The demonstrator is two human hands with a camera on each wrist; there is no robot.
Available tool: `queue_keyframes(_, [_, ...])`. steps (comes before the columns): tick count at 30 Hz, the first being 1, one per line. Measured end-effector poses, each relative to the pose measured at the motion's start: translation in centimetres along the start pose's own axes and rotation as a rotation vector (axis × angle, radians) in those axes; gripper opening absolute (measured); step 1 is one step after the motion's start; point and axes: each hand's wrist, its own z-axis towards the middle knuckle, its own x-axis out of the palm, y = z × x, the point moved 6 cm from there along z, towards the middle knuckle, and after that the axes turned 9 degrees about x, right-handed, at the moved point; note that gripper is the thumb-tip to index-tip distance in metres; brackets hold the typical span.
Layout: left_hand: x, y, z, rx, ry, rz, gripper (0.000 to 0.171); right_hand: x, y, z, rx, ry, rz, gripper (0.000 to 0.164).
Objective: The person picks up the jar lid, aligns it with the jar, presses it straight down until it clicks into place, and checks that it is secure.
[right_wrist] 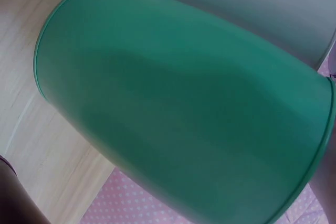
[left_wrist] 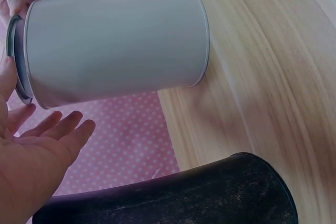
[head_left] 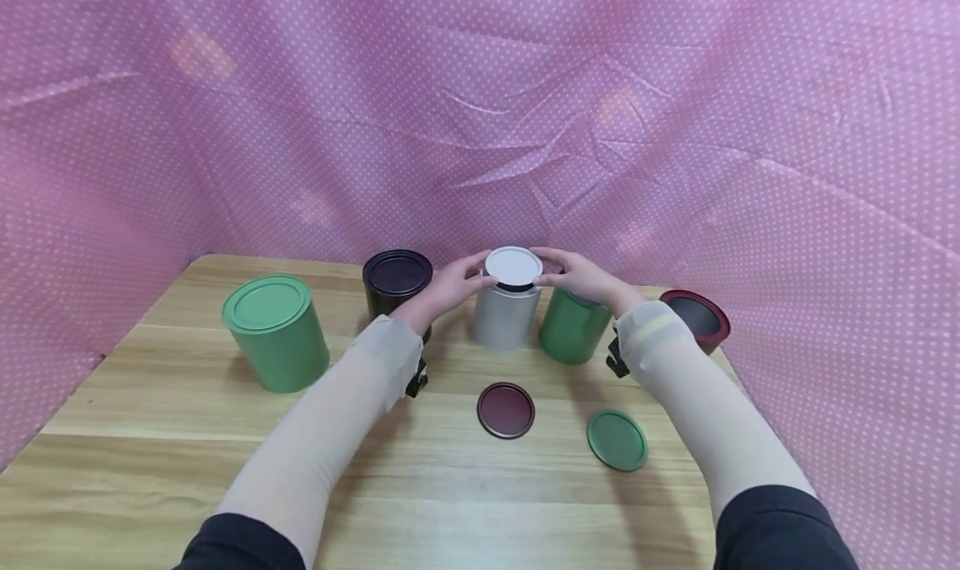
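Hands (head_left: 450,285) (head_left: 587,281), two, on one white lid (head_left: 513,266) above one of five cans (head_left: 504,322)

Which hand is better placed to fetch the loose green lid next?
Probably the right hand: the loose green lid lies nearer it than the left hand. Both hold the white lid.

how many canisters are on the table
5: green canister far left; black canister next; white canister near centre; second green canister right of it; red-rimmed canister far right. Others may be hidden.
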Motion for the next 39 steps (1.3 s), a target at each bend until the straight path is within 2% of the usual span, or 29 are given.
queue_keyframes(9, [-0.1, 0.5, 0.3, 0.005, 0.024, 0.028, 0.064, 0.3, -0.3, 0.4, 0.054, 0.012, -0.012, 0.064])
queue_keyframes(17, [-0.5, 0.9, 1.1, 0.037, 0.066, 0.011, 0.061, 0.4, -0.2, 1.0, 0.073, 0.018, -0.028, 0.065])
queue_keyframes(24, [-0.7, 1.5, 1.8, 0.026, 0.105, -0.008, 0.063, 0.5, -0.3, 1.5, 0.119, 0.030, -0.017, 0.065])
queue_keyframes(32, [-0.3, 1.0, 1.4, 0.038, 0.124, 0.001, 0.063, 0.8, -0.6, 1.0, 0.174, 0.042, -0.050, 0.067])
queue_keyframes(39, [-0.5, 0.8, 1.0, 0.033, 0.132, 0.022, 0.063, 0.9, -0.7, 1.4, 0.174, 0.038, -0.040, 0.068])
